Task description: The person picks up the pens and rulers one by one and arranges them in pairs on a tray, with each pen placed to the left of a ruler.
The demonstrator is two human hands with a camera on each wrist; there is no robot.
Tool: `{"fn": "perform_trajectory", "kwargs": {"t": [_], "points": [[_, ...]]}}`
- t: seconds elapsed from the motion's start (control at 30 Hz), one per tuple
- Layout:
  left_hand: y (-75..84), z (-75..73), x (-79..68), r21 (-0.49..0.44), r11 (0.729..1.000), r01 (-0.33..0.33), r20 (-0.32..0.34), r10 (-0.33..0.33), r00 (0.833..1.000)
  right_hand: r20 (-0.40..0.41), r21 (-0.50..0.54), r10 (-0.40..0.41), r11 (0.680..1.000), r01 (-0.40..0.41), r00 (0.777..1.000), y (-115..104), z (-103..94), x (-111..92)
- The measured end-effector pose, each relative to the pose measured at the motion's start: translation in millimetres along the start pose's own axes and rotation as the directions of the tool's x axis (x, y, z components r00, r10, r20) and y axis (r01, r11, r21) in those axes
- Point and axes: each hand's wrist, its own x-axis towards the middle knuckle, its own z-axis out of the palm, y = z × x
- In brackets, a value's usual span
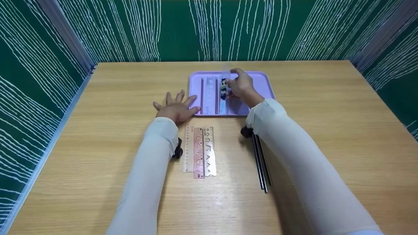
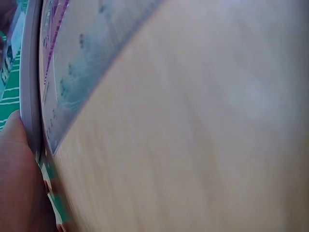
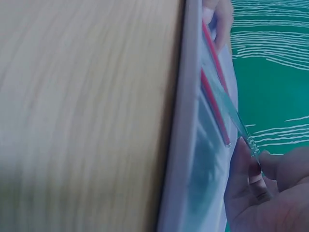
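My right hand is over the purple tray, pinching a clear ruler between thumb and fingers. In the right wrist view the ruler slants down into the tray. A strip with a dark and green printed pattern shows beside the fingers in the head view. Two thin red pencils lie lengthwise in the tray, with a clear strip between them. My left hand lies with fingers spread on the table, its thumb at the tray's near left rim.
Three rulers, the middle one pink, lie side by side on the table in front of the tray. Several dark pencils lie beside my right forearm. Green panels with white streaks stand around the table's back and sides.
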Motion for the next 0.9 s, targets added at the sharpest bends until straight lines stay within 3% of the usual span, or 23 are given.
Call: {"fn": "perform_trajectory", "kwargs": {"t": [0.2, 0.57, 0.9], "points": [[2.3, -0.8, 1.1, -0.008, 1.0, -0.002, 0.001, 0.002, 1.0, -0.033, -0.061, -0.04, 0.997, 0.037, 0.999, 9, 0.2, 4], [1.2, -0.1, 1.9, -0.018, 1.0, 0.015, 0.013, -0.015, 1.0, 0.105, -0.081, 0.028, 0.997, -0.019, 0.994, 13, -0.3, 1], [0.7, -0.3, -0.2, 0.008, 1.0, 0.007, 0.009, -0.007, 1.0, 0.073, -0.179, 0.049, 0.983, -0.035, 0.996, 8, 8.6, -5]]}}
